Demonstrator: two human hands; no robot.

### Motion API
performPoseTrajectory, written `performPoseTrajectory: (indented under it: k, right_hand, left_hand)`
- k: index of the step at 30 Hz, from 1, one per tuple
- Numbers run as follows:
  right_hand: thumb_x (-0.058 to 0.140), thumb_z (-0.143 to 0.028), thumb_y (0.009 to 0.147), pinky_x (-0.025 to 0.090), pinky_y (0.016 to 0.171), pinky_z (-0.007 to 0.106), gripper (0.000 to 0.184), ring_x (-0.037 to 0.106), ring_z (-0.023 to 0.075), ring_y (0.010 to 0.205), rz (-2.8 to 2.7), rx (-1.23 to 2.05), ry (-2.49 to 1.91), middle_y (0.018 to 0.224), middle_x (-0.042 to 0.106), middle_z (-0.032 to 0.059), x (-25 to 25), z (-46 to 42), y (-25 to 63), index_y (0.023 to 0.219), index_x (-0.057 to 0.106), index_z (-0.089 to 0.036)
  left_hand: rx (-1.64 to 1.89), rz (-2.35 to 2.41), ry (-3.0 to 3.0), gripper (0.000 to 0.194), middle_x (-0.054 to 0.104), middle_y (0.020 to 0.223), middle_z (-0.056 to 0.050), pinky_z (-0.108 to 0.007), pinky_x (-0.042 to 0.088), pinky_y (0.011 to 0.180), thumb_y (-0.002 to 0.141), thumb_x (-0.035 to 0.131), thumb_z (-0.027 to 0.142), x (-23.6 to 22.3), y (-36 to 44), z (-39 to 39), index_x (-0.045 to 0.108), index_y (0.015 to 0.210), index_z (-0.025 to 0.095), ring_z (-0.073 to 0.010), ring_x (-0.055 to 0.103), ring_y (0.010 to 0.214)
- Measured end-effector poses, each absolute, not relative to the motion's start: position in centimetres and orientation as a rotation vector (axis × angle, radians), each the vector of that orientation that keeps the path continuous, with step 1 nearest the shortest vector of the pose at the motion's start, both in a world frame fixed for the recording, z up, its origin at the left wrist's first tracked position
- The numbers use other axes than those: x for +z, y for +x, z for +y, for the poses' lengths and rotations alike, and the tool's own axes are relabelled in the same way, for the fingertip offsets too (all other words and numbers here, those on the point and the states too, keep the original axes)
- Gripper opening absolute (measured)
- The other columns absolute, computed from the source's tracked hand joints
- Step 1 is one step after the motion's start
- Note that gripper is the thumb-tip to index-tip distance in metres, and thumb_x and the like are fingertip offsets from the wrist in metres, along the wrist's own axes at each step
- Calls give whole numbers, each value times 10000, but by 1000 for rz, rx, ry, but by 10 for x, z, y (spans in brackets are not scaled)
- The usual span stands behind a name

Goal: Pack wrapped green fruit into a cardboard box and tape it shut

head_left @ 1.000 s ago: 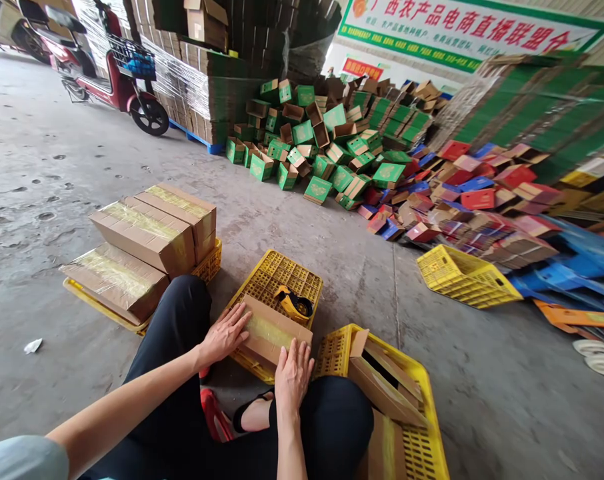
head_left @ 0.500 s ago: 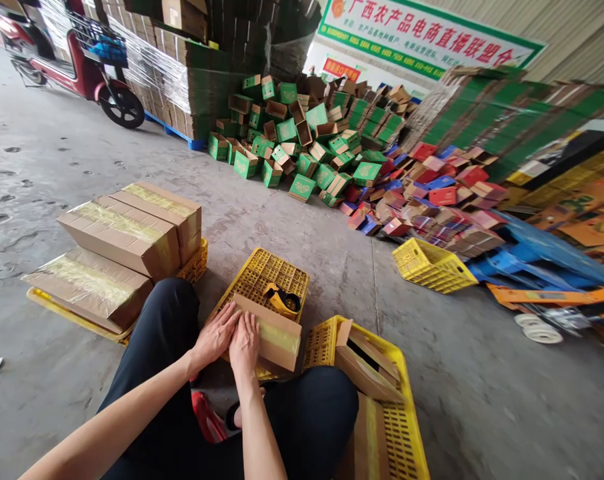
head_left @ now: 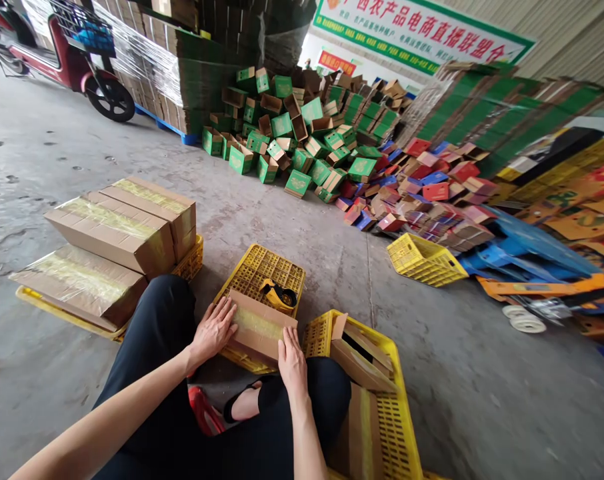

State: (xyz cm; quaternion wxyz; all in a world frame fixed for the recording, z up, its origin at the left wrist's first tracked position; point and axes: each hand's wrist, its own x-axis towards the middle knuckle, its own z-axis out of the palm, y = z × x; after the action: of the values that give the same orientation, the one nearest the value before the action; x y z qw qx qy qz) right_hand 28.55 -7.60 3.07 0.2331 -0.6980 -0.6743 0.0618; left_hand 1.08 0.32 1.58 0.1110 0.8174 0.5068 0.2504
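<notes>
Nearest are the person's dark-trousered legs (head_left: 147, 373), bent with the knees apart, and beside the right knee stands a yellow crate (head_left: 399, 427) holding a taped carton (head_left: 365, 427) and, farther forward in it, a tilted carton (head_left: 362, 367) with raised flaps and a dark gap along its top. Between the knees, the right hand (head_left: 292, 360) reaches forward, its fingers straight and close together, the tips against the right end of a small cardboard box (head_left: 257, 325). The left hand (head_left: 215, 331) lies flat with fingers extended on the box's left end. Neither grip is clamped: the hands press from opposite ends, with no fingers curled around anything. The box, a strip of yellowish tape along its top, rests across the near part of a gridded yellow crate (head_left: 262, 263); just behind it on that grid sits a yellow-and-black tape dispenser (head_left: 278, 295). Beyond the left knee, three taped cartons (head_left: 109, 230) rest in a low yellow container (head_left: 189, 260). Farther off on the concrete floor (head_left: 322, 260) are another yellow crate (head_left: 425, 260), heaps of red and blue boxes (head_left: 422, 187) and green boxes (head_left: 282, 133), a red scooter (head_left: 57, 60), and a banner (head_left: 422, 33) behind.
</notes>
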Motion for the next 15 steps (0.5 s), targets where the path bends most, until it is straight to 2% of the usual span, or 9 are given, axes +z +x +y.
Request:
performPoseTrajectory:
  k: [2, 5, 7, 9, 11, 13, 15]
  right_hand:
    - [360, -458, 1061, 417, 1193, 453, 602, 399, 290, 1495, -1924, 170, -1864, 1553, 492, 188, 29, -85, 291, 1517, 487, -86]
    - [524, -532, 994, 404, 1194, 521, 771, 283, 350, 1541, -1990, 120, -1857, 1636, 349, 210, 25, -100, 286, 1595, 339, -87]
    - [580, -494, 975, 407, 1189, 541, 817, 248, 364, 1551, -1999, 75, -1874, 1668, 281, 203, 22, -108, 281, 1624, 263, -111]
    - [565, -395, 997, 422, 1184, 521, 747, 286, 346, 1542, -1984, 35, -1891, 1666, 303, 181, 19, -112, 278, 1631, 257, -149]
    - [536, -317, 1013, 442, 1173, 496, 651, 367, 326, 1510, -1976, 13, -1901, 1626, 397, 164, 18, -113, 278, 1613, 324, -176]
    - [531, -283, 1013, 468, 1152, 484, 591, 428, 322, 1477, -1983, 10, -1911, 1575, 479, 159, 17, -113, 278, 1580, 400, -180]
    - [533, -256, 1007, 490, 1131, 474, 561, 458, 321, 1457, -1989, 13, -1929, 1545, 518, 156, 19, -114, 278, 1556, 446, -176]
  left_hand:
    - [740, 1494, 2410, 535, 424, 1604, -147, -560, 302, 1223, 1016, 453, 417, 15, 13, 3, 539, 1486, 177, -340, 357, 1510]
    - [728, 1493, 2462, 612, 401, 1612, -179, -552, 315, 1216, 1016, 457, 490, 14, 15, 1, 486, 1522, 147, -347, 345, 1515]
    - [705, 1482, 2524, 723, 363, 1624, -213, -547, 311, 1217, 999, 469, 575, 14, 13, 0, 431, 1551, 109, -355, 312, 1529]
    - [671, 1462, 2574, 858, 301, 1640, -255, -555, 304, 1214, 957, 505, 659, 15, 12, -2, 384, 1568, 69, -381, 265, 1542]
    - [622, 1435, 2596, 942, 241, 1653, -280, -568, 300, 1208, 905, 572, 698, 17, 16, -6, 374, 1571, 62, -412, 227, 1547]
    - [555, 1374, 2606, 934, 207, 1670, -261, -572, 291, 1210, 872, 653, 660, 21, 26, -12, 382, 1576, 109, -420, 203, 1552]
    - [479, 1267, 2619, 876, 203, 1689, -203, -566, 275, 1220, 870, 705, 561, 25, 44, -21, 369, 1590, 192, -392, 197, 1561]
